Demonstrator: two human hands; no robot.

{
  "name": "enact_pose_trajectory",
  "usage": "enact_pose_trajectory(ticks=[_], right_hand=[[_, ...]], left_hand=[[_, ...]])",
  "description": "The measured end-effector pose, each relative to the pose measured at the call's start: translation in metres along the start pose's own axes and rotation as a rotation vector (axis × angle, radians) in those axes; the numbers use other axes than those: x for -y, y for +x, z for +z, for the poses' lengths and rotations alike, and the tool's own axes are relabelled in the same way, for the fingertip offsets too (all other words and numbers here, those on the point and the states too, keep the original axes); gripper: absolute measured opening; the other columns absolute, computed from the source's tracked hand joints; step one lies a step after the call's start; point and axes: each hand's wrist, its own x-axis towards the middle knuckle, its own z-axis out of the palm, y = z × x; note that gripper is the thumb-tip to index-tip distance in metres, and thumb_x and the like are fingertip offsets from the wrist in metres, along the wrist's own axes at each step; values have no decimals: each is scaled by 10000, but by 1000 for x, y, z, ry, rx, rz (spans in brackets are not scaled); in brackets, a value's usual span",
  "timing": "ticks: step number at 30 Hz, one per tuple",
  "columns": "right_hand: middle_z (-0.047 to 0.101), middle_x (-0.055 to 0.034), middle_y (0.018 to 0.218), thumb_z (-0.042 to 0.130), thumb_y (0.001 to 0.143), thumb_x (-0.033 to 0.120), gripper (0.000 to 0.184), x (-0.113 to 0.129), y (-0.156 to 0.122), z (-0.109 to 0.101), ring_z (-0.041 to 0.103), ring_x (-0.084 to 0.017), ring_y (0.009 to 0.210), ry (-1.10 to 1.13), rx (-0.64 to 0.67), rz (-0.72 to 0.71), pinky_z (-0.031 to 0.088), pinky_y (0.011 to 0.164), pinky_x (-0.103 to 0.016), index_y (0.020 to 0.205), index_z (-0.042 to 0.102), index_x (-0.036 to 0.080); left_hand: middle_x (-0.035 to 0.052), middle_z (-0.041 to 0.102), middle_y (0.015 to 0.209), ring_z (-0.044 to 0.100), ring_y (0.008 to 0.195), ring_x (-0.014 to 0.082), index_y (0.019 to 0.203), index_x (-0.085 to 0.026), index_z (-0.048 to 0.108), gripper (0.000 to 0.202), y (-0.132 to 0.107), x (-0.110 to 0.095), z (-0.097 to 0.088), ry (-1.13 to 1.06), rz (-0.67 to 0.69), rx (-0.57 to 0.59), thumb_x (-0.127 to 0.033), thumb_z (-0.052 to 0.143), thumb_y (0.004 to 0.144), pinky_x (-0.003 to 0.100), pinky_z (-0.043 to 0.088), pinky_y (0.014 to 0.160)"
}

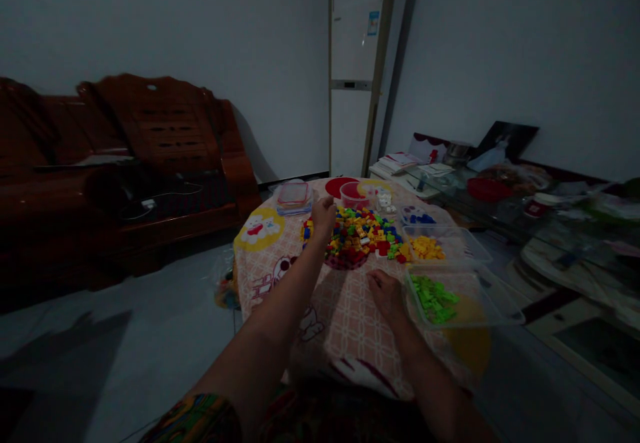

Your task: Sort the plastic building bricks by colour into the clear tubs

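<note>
A heap of small coloured bricks (pixel 367 236) lies in the middle of a small table covered with a patterned cloth (pixel 345 316). My left hand (pixel 324 215) reaches far out to the heap's left edge, its fingers curled together; what they hold, if anything, is hidden. My right hand (pixel 386 294) rests on the cloth just left of a clear tray with green bricks (pixel 435 298), fingers loosely bent down. Behind that tray stands a clear tray with yellow bricks (pixel 427 248), and farther back a tub with blue bricks (pixel 419 216).
A lidded clear box (pixel 293 196), a red lid (pixel 338 185) and a red-tinted tub (pixel 354 194) sit at the table's far side. A dark wooden sofa (pixel 125 176) stands at left, a tall white air conditioner (pixel 357 70) behind, a cluttered glass table (pixel 525 210) at right.
</note>
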Motion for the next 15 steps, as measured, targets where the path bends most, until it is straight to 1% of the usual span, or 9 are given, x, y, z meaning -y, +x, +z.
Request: enact_pose_trajectory(ticks=[2,4,7,9,11,13,15], right_hand=[[732,-31,755,487,893,404,322,1,0,0,660,-190,692,2,3,10,445,648,-259,859,752,224],[727,-28,746,484,889,406,322,2,1,-1,654,-189,691,3,6,16,444,647,-259,847,749,228],[726,-24,754,484,891,402,315,2,0,-2,647,-189,710,-7,15,15,454,670,-256,843,747,237],[728,-25,762,488,885,394,307,2,1,-3,648,-192,722,-21,16,16,457,678,-258,847,748,237],[727,-28,758,489,873,388,305,1,1,-3,649,-193,718,-32,6,23,453,672,-259,845,749,233],[725,-27,753,487,868,396,313,1,1,-3,645,-188,700,-32,2,31,443,660,-258,846,750,228],[724,-26,755,485,871,408,324,1,2,-4,641,-184,696,-23,7,22,437,662,-258,851,749,222]], left_hand=[[85,749,1110,688,1055,215,1130,-169,722,321,-24,11,-20,48,7,-39,-164,556,856,369,539,984],[63,756,1118,683,1072,210,1101,-191,735,325,-48,20,-40,150,38,-83,-175,535,846,352,523,1005],[52,754,1100,680,1050,213,1048,-206,741,289,-75,31,-62,272,29,-102,-199,521,862,350,515,996],[56,750,1080,677,1034,220,1020,-210,741,257,-88,39,-71,315,28,-94,-226,526,881,353,510,981],[61,746,1051,673,1012,221,989,-211,740,224,-97,46,-75,344,32,-69,-249,542,893,351,506,961],[61,740,1005,672,965,214,959,-208,739,189,-105,52,-76,369,33,-2,-258,569,893,341,508,922],[62,732,965,669,917,211,945,-205,743,150,-109,55,-74,417,34,91,-260,623,874,332,509,875]])
